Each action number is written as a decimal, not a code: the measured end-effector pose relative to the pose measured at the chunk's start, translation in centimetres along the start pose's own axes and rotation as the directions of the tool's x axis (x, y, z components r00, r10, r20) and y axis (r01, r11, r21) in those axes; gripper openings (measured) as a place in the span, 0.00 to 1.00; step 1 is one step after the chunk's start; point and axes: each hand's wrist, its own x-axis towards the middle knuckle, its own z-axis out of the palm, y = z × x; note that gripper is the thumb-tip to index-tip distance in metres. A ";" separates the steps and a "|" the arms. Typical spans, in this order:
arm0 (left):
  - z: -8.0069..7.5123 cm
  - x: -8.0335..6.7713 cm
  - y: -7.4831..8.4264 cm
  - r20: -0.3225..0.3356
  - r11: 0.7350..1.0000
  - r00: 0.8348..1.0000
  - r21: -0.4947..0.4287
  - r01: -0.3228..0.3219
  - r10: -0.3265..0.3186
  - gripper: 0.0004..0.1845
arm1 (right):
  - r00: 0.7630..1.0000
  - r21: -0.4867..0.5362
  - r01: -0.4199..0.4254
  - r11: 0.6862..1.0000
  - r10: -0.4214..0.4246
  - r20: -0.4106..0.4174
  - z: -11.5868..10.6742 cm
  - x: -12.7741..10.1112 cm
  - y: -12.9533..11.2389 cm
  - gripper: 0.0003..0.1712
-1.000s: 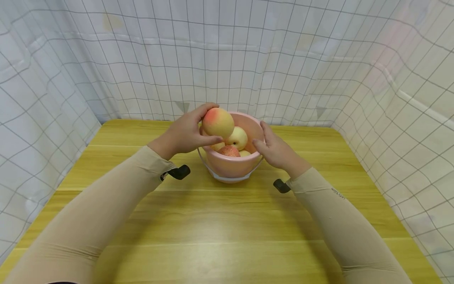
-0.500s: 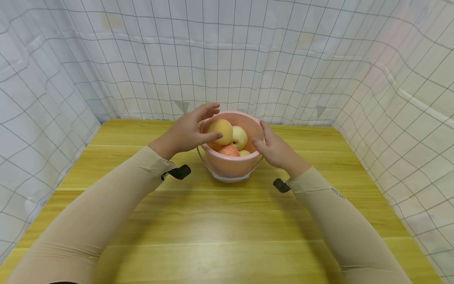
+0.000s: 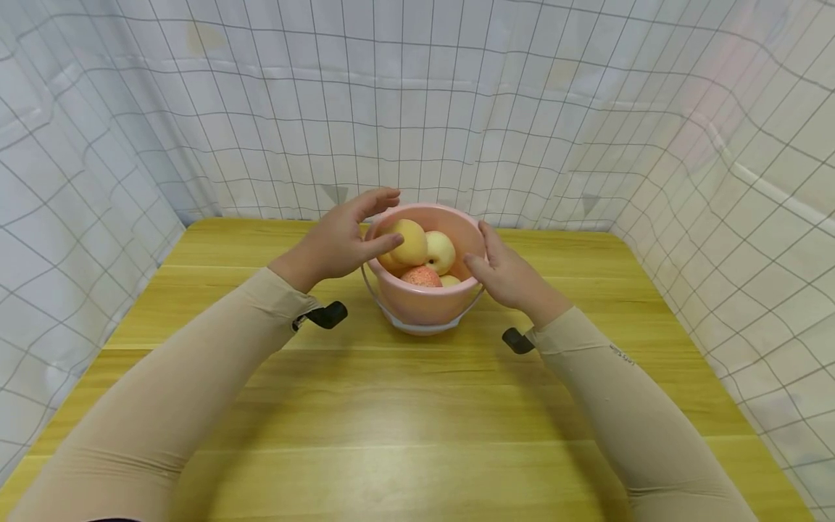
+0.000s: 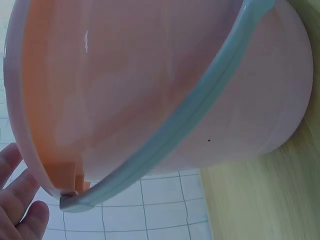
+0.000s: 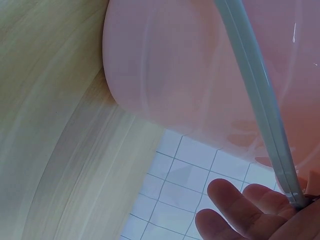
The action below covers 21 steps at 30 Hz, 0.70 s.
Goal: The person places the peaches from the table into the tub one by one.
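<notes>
A pink bucket stands at the back middle of the table, several fruits inside. The peach lies on top at the left, its blush out of sight. Beside it is a pale yellow round fruit with a dark spot; a red speckled fruit sits in front. My left hand is at the left rim, fingers spread and holding nothing, its thumb overlapping the peach in the head view. At the right rim my right hand holds the bucket, thumb over the inside edge, fingers outside.
The bucket's pale handle hangs down across its front. The wooden table extends towards me and to both sides. A white grid-patterned curtain closes off the back and sides. Each wrist carries a small black camera mount.
My left hand has let go of the peach, which dropped from rim height onto the other fruit in the bucket. The left hand has drawn slightly left; the right hand has stayed put.
</notes>
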 end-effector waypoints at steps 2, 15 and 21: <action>-0.2 -0.1 -0.1 -0.006 1.000 1.000 0.009 0.003 -0.003 0.39 | 1.000 0.003 0.001 1.000 -0.001 0.000 0.0 0.0 0.0 0.49; -1.3 -1.3 -1.8 -0.012 0.993 0.999 0.104 0.048 -0.048 0.40 | 1.000 0.005 0.000 1.000 0.000 0.004 -0.1 -0.1 -0.1 0.49; -1.7 -2.1 -2.2 -0.007 0.987 0.997 0.139 0.079 -0.079 0.40 | 1.000 0.019 0.006 1.000 -0.006 -0.005 0.1 -0.1 -0.3 0.49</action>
